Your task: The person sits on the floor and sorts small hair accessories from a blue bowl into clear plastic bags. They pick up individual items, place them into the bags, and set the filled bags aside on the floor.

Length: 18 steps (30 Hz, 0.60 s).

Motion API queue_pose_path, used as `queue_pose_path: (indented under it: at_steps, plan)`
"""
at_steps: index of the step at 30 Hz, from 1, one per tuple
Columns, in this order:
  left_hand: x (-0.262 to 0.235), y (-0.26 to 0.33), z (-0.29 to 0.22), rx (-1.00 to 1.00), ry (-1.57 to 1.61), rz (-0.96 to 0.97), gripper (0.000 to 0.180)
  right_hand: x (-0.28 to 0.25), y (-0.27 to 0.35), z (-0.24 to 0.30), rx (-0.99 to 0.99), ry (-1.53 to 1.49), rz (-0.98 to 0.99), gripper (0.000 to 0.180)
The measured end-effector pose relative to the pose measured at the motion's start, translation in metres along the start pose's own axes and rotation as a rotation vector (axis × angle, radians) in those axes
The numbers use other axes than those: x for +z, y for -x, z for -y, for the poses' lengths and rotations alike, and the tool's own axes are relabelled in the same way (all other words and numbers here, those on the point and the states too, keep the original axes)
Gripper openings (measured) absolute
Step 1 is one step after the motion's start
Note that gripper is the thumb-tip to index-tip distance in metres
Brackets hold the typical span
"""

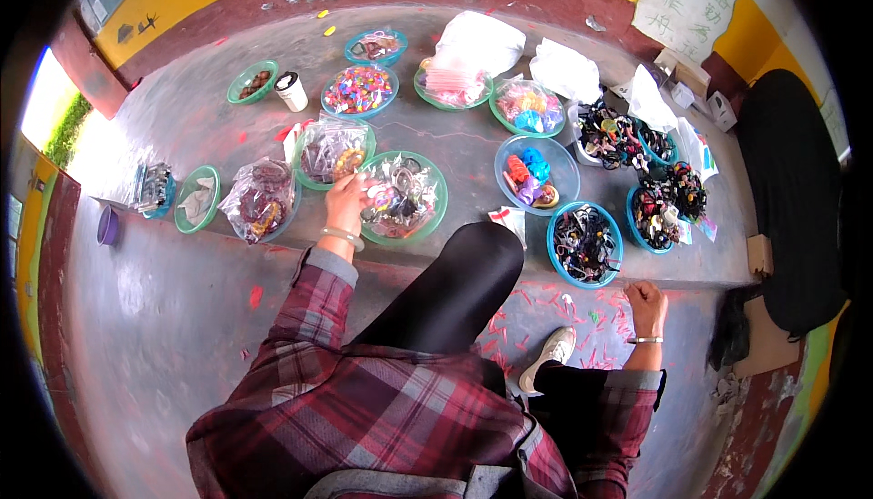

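Observation:
My left hand (344,208) reaches over the left rim of a green basin (442,197) filled with small clear-wrapped items (407,191). Its fingers are drawn together next to a small shiny packet with pink in it; what they grip is too small to make out. A pale bangle circles that wrist. My right hand (647,308) is curled closed above the floor, below a blue basin (585,242) of black hair ties. Whatever that hand may hold is hidden inside the fingers. A thin band is on the right wrist.
Several more basins stand on the raised grey ledge, among them one of bright beads (361,90) and one of colourful cloth pieces (537,174). A white cup (291,91) stands at the far left. Red scraps (596,344) litter the floor. A black covered object (789,199) lies right.

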<state>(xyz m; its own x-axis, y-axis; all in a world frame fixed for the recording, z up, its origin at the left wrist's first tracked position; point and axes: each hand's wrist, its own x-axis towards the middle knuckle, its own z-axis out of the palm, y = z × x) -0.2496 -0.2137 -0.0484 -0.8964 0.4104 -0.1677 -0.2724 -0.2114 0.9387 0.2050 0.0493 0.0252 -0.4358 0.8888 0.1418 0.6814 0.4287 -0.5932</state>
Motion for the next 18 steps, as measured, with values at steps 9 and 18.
queue_pose_path:
  at_steps: [9,18]
  plan:
    - [-0.012,-0.035,0.061,-0.174,0.321,-0.16,0.014,0.013,0.005,0.006,0.014,0.04,0.041,0.02]
    - [0.002,-0.082,0.099,-0.081,0.43,-0.3,0.015,0.018,0.0,0.01,0.036,0.112,0.107,0.02]
